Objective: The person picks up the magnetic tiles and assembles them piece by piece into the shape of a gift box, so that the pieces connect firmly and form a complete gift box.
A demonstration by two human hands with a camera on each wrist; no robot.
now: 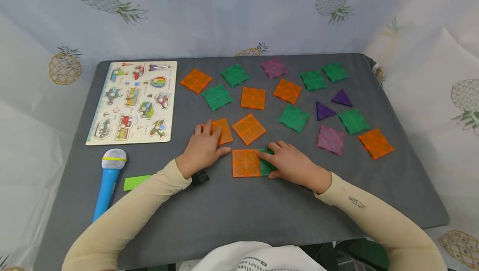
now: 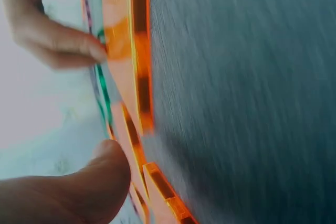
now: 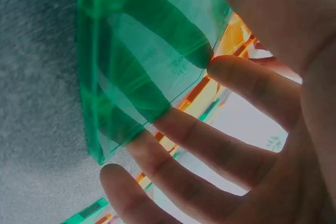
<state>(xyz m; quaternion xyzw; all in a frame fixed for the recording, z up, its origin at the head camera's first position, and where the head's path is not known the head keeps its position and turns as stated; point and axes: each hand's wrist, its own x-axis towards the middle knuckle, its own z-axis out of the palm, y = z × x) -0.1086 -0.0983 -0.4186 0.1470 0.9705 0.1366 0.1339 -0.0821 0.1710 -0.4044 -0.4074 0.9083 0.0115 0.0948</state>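
Altogether, seven orange squares [image 1: 245, 163] and seven green squares [image 1: 266, 168] show.

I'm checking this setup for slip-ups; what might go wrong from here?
The right hand, gripping the green tile, might push it askew against the orange square beside it. The left sleeve, overlapping the lime-green piece in the head view, could brush it.

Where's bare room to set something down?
Head view: table between left sleeve and right sleeve, below the orange square by the right hand; also right of the right sleeve, below the rightmost orange tile. Crowded: scattered tiles beyond that hand.
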